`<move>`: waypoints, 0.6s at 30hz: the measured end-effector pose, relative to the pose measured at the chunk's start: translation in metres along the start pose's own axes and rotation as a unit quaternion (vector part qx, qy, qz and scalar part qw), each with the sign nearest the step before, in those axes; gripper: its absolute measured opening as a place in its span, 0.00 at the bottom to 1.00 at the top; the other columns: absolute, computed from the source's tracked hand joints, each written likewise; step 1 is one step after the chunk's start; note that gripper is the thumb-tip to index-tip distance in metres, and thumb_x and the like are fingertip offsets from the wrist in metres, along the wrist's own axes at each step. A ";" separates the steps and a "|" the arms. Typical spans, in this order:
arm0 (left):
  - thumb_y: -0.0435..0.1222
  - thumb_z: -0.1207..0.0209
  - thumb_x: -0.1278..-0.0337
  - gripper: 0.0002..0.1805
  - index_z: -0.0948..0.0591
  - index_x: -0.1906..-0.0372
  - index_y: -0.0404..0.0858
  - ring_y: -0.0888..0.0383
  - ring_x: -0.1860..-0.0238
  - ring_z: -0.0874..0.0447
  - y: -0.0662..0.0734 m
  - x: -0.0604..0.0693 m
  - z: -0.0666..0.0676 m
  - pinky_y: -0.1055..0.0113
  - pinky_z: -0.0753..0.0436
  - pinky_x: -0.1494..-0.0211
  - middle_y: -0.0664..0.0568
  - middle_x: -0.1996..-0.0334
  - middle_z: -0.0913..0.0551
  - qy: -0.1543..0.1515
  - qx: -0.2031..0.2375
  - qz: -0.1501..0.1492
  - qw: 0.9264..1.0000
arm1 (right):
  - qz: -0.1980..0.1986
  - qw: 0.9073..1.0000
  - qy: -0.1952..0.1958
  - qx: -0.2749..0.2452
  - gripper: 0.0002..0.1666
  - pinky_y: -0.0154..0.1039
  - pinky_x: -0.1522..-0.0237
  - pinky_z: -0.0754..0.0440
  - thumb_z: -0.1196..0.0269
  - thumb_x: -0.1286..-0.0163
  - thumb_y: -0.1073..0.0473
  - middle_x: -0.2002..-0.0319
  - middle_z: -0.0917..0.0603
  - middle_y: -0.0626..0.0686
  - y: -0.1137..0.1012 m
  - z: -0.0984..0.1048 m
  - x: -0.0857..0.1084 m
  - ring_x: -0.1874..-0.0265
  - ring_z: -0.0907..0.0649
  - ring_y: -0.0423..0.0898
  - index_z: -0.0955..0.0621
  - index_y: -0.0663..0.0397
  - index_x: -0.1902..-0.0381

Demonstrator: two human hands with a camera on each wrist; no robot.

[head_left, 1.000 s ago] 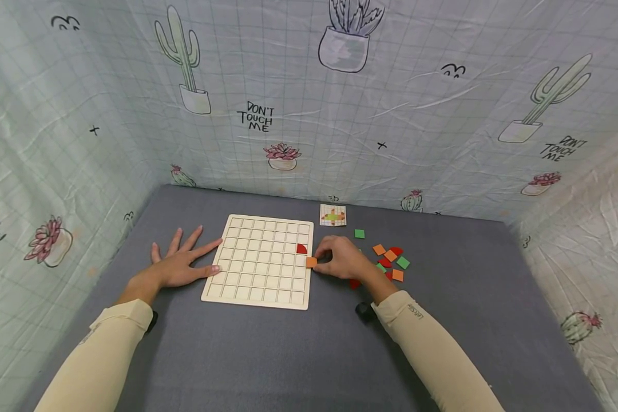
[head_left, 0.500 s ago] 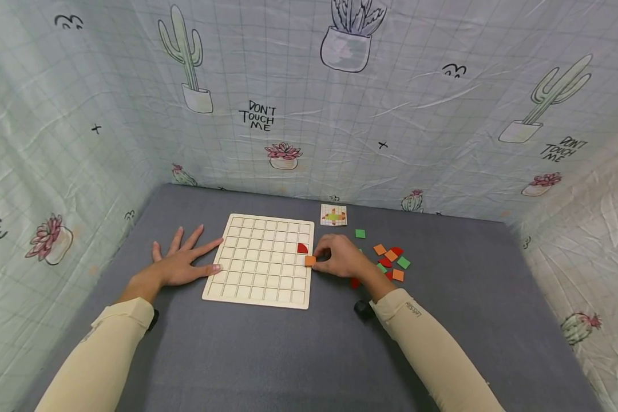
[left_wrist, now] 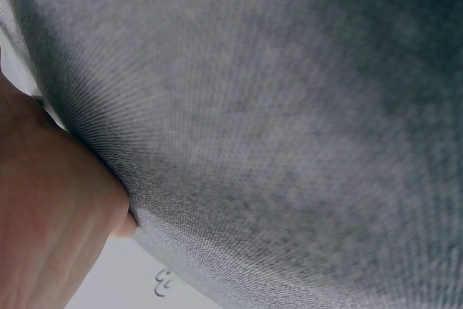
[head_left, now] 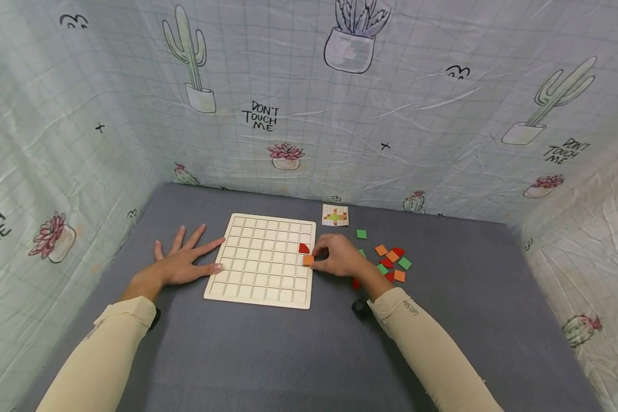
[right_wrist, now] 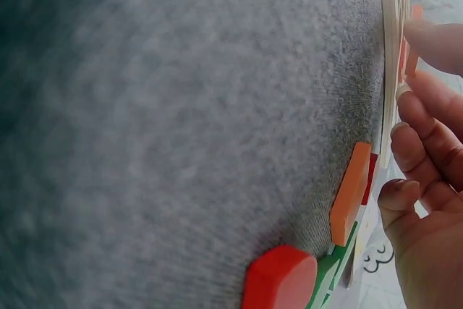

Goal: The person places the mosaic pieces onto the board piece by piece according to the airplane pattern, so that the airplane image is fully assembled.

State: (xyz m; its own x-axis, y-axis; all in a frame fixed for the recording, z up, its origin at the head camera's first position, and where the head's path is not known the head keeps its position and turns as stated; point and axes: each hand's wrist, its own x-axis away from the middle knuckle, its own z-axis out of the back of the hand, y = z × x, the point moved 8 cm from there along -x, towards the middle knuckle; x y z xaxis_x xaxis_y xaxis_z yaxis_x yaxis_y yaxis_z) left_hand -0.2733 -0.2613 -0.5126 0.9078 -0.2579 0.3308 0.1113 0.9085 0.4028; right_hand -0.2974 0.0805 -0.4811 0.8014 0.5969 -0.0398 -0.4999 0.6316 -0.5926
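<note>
A pale wooden grid board (head_left: 260, 263) lies flat on the grey table. On its right side sits a red quarter-round tile (head_left: 304, 248). Just below that tile, my right hand (head_left: 340, 256) pinches an orange square tile (head_left: 308, 260) between thumb and finger, over the board's right edge. In the right wrist view the same orange tile (right_wrist: 414, 41) shows edge-on between the fingertips. My left hand (head_left: 182, 266) is spread out on the table, its thumb and a fingertip touching the board's left edge.
To the right lie several loose tiles, among them a green square (head_left: 361, 234), an orange square (head_left: 399, 276) and red ones partly overlapping. Behind them stands a small pattern card (head_left: 335, 216). A cactus-print cloth (head_left: 288, 86) rises along the table's back and sides.
My right hand has moved the orange tile slightly left, further onto the board, below the red tile. My left hand keeps its place at the board's edge.
</note>
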 end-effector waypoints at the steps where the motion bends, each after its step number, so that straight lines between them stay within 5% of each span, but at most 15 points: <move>1: 0.72 0.46 0.36 0.47 0.43 0.17 0.62 0.28 0.17 0.82 0.000 0.000 0.000 0.18 0.86 0.34 0.44 0.13 0.66 0.001 0.004 -0.001 1.000 | 0.001 1.000 0.000 0.001 0.08 0.35 0.60 0.19 0.23 0.38 0.57 0.63 0.12 0.49 0.000 0.000 0.000 0.65 0.19 0.41 0.09 0.53 0.63; 8: 0.78 0.49 0.43 0.48 0.45 0.18 0.71 0.32 0.16 0.83 -0.010 -0.005 -0.005 0.20 0.89 0.34 0.50 0.12 0.67 0.013 0.019 -0.004 1.000 | -0.005 1.000 -0.004 -0.006 0.08 0.35 0.59 0.19 0.23 0.38 0.58 0.62 0.12 0.50 -0.001 0.000 -0.002 0.64 0.18 0.41 0.09 0.53 0.62; 18: 0.75 0.45 0.40 0.47 0.43 0.18 0.70 0.31 0.17 0.84 -0.004 -0.001 -0.002 0.20 0.88 0.34 0.49 0.13 0.67 0.010 0.035 -0.014 0.999 | -0.020 1.000 -0.012 -0.014 0.09 0.35 0.56 0.17 0.23 0.37 0.59 0.60 0.12 0.51 -0.002 -0.002 -0.004 0.61 0.17 0.42 0.09 0.55 0.60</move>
State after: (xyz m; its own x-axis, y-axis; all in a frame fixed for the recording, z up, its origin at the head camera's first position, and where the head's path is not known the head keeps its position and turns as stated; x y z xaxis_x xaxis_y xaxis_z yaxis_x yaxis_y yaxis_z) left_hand -0.2738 -0.2641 -0.5164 0.9128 -0.2759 0.3013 0.1095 0.8758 0.4701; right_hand -0.2992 0.0753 -0.4816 0.8118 0.5839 0.0042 -0.4577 0.6409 -0.6162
